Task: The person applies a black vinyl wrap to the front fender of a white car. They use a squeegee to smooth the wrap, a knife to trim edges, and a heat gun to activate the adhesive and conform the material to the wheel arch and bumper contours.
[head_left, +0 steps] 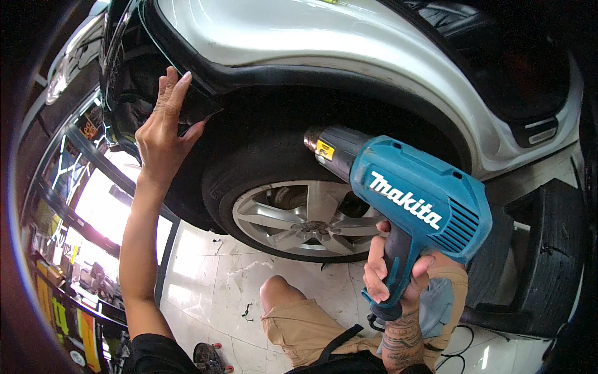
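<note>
My right hand (412, 292) is wrapped around the handle of a teal and black heat gun (423, 193). Its metal nozzle points up and left, in front of the dark wheel arch. My left hand (161, 134) is raised at the front of the arch, its fingers stretched out against the black trim (202, 84) beside the white car fender (261, 37). The thumb sits apart from the fingers, near a dark pointed corner of that trim. What lies under the palm is hidden. Below the arch is the tire (218, 181) with a silver alloy wheel (286, 218).
A black, tire-like stand (548, 249) is on the floor at the right. A cable (464, 349) curls near my right leg. Small dark scraps (248, 311) lie on the pale tiled floor (212, 268). A round wheeled item (208, 357) stands at the lower left, near glass doors.
</note>
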A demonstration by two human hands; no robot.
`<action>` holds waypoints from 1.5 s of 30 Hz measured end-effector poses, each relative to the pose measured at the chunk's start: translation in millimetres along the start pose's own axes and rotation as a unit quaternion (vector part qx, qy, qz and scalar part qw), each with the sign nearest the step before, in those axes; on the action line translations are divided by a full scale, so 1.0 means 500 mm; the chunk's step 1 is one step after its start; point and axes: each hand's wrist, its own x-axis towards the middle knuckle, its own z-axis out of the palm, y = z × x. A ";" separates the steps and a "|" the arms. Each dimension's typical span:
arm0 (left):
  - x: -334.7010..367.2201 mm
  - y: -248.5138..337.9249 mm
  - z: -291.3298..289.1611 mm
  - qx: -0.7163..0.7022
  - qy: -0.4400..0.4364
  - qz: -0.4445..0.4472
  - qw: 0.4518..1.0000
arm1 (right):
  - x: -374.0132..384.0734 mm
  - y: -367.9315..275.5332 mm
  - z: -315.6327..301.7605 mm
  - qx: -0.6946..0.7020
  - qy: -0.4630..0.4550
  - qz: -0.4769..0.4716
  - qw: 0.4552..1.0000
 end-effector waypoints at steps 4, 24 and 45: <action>-0.024 -0.023 0.003 -0.020 0.012 0.014 1.000 | 0.040 0.014 0.055 0.013 0.035 0.029 0.999; -0.100 -0.119 -0.032 -0.194 0.118 -0.127 0.966 | 0.080 0.059 0.081 0.067 -0.008 0.057 0.996; -0.034 -0.082 -0.010 -0.074 0.004 -0.008 0.997 | -0.011 -0.002 0.066 -0.025 0.015 0.014 0.999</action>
